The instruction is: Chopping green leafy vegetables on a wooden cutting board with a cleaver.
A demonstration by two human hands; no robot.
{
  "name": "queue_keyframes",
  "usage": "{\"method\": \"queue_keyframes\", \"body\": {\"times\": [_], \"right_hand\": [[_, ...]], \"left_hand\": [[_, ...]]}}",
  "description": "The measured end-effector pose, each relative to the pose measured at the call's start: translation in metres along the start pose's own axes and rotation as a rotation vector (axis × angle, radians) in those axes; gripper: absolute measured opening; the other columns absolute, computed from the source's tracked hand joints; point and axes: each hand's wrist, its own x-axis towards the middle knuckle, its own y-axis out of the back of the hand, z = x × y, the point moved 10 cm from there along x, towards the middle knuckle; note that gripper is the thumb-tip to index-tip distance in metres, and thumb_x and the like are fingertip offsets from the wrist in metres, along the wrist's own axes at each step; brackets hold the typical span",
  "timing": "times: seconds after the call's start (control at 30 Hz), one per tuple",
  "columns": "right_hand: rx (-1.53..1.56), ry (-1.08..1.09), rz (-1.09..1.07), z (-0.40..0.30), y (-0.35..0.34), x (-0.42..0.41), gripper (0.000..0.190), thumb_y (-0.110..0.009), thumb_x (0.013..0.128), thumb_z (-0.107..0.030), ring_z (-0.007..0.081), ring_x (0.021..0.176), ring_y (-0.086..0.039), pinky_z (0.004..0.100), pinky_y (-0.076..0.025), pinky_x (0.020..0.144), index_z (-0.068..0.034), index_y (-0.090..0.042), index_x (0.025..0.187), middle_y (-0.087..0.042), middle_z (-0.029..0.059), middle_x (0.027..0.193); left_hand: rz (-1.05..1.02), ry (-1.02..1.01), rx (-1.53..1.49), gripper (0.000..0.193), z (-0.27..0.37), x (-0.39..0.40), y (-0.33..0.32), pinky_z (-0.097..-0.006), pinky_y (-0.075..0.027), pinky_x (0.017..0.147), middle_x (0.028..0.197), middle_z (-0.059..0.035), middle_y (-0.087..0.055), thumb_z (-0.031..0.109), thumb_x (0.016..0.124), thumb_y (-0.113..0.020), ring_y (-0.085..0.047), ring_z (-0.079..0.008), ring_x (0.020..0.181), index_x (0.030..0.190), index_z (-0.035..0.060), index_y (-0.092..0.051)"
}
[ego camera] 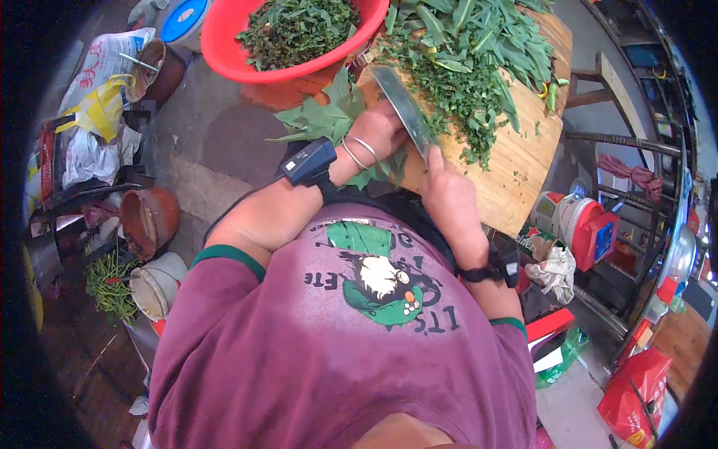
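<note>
My right hand [449,188] grips the handle end of a cleaver [401,106], whose broad metal blade slants up and to the left over a wooden cutting board [510,196]. Close against the blade's left side, my left hand [381,132] presses down on a bunch of large green leaves [336,106]. The leaves stick out past the board's left edge, and the blade hides some of my fingertips. Chopped greens [468,106] lie in a heap right of the cleaver. Whole leafy stalks [477,28] are piled behind them at the board's far side.
A red plastic basin [286,73] holding chopped greens [303,31] stands beyond my left hand. Buckets [148,216] and bags [90,157] line the left. A white-and-red bucket [572,224], a metal rack [622,140] and a red bag [634,387] are on the right.
</note>
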Motion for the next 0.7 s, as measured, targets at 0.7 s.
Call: {"method": "queue_keyframes", "body": {"times": [0.7], "right_hand": [[0.056, 0.035, 0.049, 0.014, 0.033, -0.046, 0.029, -0.056, 0.084, -0.012, 0.0363, 0.059, -0.063, 0.0457, -0.052, 0.053, -0.004, -0.052, 0.112, -0.062, 0.0171, 0.073]], "left_hand": [[0.000, 0.003, -0.099, 0.023, 0.001, 0.005, 0.004, -0.0400, -0.050, 0.083, 0.103, -0.0120, -0.063, 0.007, 0.072, -0.068, -0.059, -0.0322, 0.097, 0.095, 0.0069, -0.068]]}}
